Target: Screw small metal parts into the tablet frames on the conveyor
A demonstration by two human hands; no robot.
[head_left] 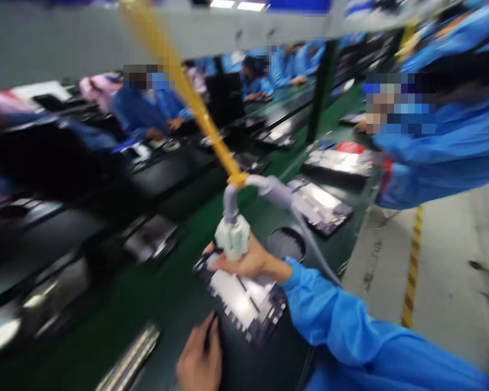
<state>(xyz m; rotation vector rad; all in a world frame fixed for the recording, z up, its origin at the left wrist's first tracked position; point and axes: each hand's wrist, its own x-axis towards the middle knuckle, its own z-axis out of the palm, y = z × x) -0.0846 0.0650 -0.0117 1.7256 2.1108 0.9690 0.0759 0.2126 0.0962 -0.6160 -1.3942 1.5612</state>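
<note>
A flat electronic device (236,298) with silver plates and a dark, notched edge lies tilted over the green work surface, its far end in my right hand (250,260). My right thumb rests on that end and the fingers curl past its edge. A white plug-like block (233,237) hangs from a yellow cord in front of my right hand and hides part of it. Near the bottom edge, left of the device, my left hand (201,355) pinches a thin dark tool (209,332); motion blur hides its exact shape.
A round dark dish (287,244) sits beyond my right wrist. Similar devices (320,203) lie farther up the bench, and another (150,236) lies left. A long metallic piece (128,358) is at bottom left. A grey cable (313,244) droops at right, near a co-worker's blue sleeve (444,163).
</note>
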